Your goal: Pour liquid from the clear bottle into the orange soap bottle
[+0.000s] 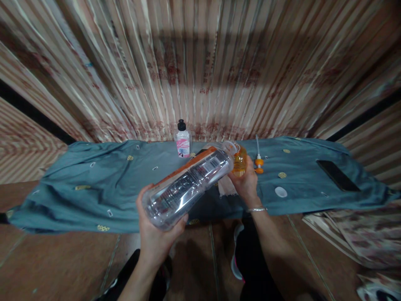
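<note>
My left hand (158, 234) is wrapped round the base of a large clear plastic bottle (191, 186) with an orange and dark label. That bottle is tilted, its mouth up at the right, against the top of a smaller bottle of amber liquid (240, 161). Closed round the amber bottle is my right hand (247, 182), with a bracelet at the wrist. An orange pump top (259, 163) with a pale tube lies just right of it. Nearby is a round white cap (281, 192). A pale cloth (227, 187) shows partly beneath my right hand.
On the teal cloth-covered table (106, 179), a clear bottle with a pink label and black cap (183, 142) stands at the back. A black phone-like slab (337, 175) lies at the right. A striped curtain (200, 75) hangs behind.
</note>
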Action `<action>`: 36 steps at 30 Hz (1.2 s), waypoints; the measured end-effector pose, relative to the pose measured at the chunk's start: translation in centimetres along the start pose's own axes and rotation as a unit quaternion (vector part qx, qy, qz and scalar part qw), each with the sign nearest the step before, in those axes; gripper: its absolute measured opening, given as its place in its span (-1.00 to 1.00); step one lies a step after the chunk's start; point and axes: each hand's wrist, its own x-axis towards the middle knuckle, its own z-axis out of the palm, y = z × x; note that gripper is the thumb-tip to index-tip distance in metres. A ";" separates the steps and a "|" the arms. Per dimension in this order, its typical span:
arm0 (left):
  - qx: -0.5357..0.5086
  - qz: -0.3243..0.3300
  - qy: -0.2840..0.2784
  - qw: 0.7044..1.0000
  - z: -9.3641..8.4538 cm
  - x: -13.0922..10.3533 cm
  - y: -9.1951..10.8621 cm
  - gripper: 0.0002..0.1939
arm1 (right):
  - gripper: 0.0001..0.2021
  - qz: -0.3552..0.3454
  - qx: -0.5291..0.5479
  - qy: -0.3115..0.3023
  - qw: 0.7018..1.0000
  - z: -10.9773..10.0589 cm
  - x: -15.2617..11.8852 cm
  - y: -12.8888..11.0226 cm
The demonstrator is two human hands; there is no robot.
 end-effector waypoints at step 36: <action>0.049 0.138 -0.042 0.988 -0.2 0.0 -0.4 -0.06 | -0.18 0.001 0.015 -0.003 1.000 -0.1 0.0 0.1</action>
